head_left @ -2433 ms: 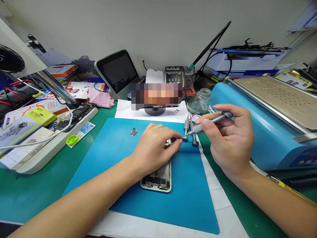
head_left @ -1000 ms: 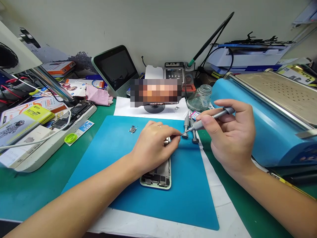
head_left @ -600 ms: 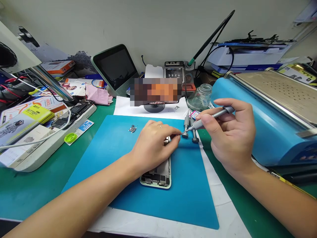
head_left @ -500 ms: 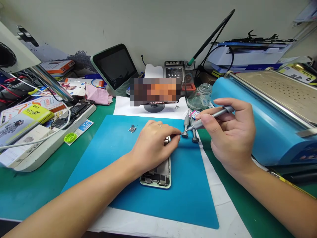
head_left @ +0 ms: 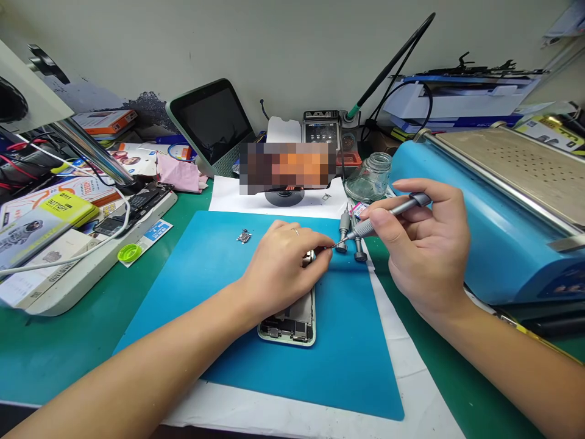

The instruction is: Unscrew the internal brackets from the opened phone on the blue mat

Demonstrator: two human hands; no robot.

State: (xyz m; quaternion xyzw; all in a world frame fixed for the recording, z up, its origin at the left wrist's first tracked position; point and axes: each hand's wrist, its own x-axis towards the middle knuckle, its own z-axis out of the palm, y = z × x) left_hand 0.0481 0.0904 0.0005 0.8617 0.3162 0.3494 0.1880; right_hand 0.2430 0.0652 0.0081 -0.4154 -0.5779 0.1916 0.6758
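Note:
A grey precision screwdriver (head_left: 365, 228) slants down to the left, with my right hand (head_left: 423, 244) closed round its handle. Its tip meets the pinched thumb and fingertips of my left hand (head_left: 287, 262), which wears a ring; whatever lies between them is too small to make out. Below that hand an opened phone (head_left: 299, 332) lies on the blue mat (head_left: 351, 360), its inner parts showing at the near end and its upper portion largely covered. Several small metal parts (head_left: 244, 236) lie on the mat to the left.
Two more screwdrivers (head_left: 343, 231) lie at the mat's right edge, near a glass jar (head_left: 372, 174). A blue machine (head_left: 475, 244) borders the right side. Boxes (head_left: 50, 225) and a microscope stand (head_left: 91, 149) crowd the left. Behind are a smart display (head_left: 212, 122) and a soldering iron (head_left: 388, 70).
Both hands, the screwdriver and the phone keep nearly the same places. The whole view has shifted very slightly.

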